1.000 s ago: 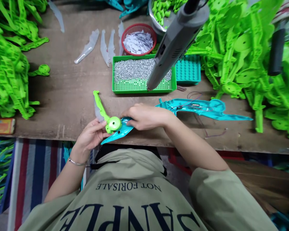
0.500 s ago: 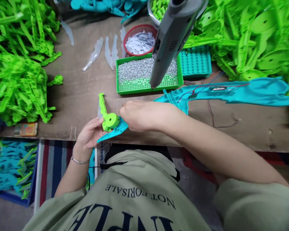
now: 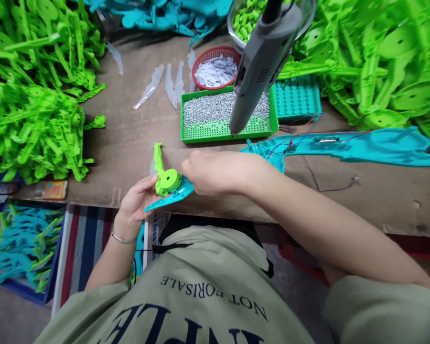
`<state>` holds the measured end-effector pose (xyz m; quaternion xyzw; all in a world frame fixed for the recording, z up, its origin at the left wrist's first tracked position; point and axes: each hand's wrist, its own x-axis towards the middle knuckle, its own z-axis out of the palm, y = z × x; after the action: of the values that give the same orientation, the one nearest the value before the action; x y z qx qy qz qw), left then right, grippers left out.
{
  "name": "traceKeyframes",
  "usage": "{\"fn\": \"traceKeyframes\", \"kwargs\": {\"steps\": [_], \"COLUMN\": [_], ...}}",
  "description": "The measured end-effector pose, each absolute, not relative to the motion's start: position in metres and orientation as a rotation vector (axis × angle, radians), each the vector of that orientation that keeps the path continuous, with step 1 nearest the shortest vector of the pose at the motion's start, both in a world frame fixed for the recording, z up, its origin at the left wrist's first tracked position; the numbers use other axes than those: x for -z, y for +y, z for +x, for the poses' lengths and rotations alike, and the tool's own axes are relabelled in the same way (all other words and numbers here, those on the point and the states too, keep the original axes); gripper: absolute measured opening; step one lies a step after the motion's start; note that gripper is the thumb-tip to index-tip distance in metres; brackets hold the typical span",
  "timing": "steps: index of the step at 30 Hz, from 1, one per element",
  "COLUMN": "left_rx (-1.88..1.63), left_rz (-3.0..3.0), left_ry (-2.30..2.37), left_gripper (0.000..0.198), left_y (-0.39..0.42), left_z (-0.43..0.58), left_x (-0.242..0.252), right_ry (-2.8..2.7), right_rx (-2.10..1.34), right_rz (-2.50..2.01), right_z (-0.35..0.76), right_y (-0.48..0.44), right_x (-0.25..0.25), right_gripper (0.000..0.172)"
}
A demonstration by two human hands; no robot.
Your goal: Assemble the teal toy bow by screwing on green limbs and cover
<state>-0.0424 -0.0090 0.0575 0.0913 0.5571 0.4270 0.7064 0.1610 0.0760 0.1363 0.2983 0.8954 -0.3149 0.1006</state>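
Observation:
My left hand (image 3: 139,197) is closed on a bright green plastic part (image 3: 170,180) with a round hub and an upright arm, and on the tip of a blue plastic piece (image 3: 170,199) beneath it. A translucent blade shows behind the green arm. My right hand (image 3: 204,173) is curled over the right end of the blue piece; its fingertips are hidden. Right of that hand lies a long blue shell (image 3: 358,147) with thin wires and a small metal part in it, partly covered by my right forearm.
A grey electric screwdriver (image 3: 256,71) hangs over a green tray (image 3: 229,133) of screws. Behind it stand a red basket (image 3: 220,51) and a blue tray (image 3: 298,98). Green parts pile up left (image 3: 36,129) and right (image 3: 397,62). Translucent blades (image 3: 149,88) lie on the table.
The whole view has shifted slightly, so the table's things appear a little further right and lower. Both hands keep nearly the same hold, and the green part remains over the blue piece.

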Motion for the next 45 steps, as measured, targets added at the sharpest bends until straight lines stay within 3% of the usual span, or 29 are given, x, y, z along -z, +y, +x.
{"fn": "traceKeyframes", "kwargs": {"steps": [7, 12, 16, 23, 30, 37, 45], "left_rx": [-0.972, -0.956, -1.006, -1.004, -1.051, -1.052, -1.084], "left_rz": [0.148, 0.196, 0.253, 0.328, 0.324, 0.274, 0.240], "left_ry": [1.179, 1.209, 1.237, 1.265, 1.215, 1.153, 1.079], "left_gripper": [0.023, 0.018, 0.012, 0.026, 0.041, 0.037, 0.028], "left_y": [-0.006, -0.008, -0.012, -0.018, -0.022, -0.024, -0.024], "left_z": [-0.042, -0.042, -0.037, -0.023, -0.019, -0.020, -0.019], "left_x": [-0.061, -0.061, -0.057, -0.038, -0.021, -0.010, -0.007], "right_ry": [2.510, 2.521, 2.572, 2.696, 2.767, 2.983, 2.946], "right_rx": [0.737, 0.703, 0.768, 0.910, 1.041, 1.055, 0.731], "right_rz": [0.731, 0.736, 0.710, 0.799, 0.860, 0.932, 1.169], "right_z": [0.158, 0.159, 0.163, 0.173, 0.176, 0.171, 0.146], "right_y": [0.085, 0.085, 0.083, 0.075, 0.072, 0.057, 0.022], "right_x": [-0.153, -0.151, -0.127, -0.059, -0.041, -0.048, -0.043], "right_gripper": [0.030, 0.028, 0.026, 0.029, 0.034, 0.042, 0.047]}}
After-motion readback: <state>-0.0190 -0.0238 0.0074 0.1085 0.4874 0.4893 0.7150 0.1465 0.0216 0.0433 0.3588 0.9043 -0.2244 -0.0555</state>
